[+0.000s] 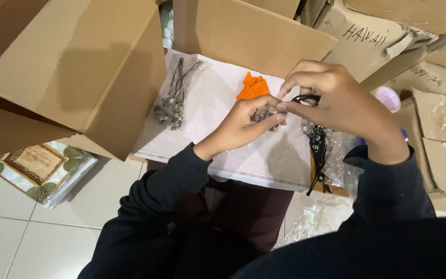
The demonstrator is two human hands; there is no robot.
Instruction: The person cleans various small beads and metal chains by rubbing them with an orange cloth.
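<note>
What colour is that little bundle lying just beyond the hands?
Bright orange bundle, on the white sheet; the head view shows it.

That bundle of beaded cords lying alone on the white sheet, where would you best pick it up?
Grip the bundle of beaded cords by its thin cord end, which points to the far side of the white sheet. Come from above: that end is narrow and bare, while the near end is a loose clump of beads.

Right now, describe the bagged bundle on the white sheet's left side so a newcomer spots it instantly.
Find the big open cardboard box at upper left; the white sheet lies beside its flap. On the sheet's left part lies a clear bag of silvery trinkets on dark cords. Unlike the orange piece nearby, it is grey, and neither hand touches it.
</note>
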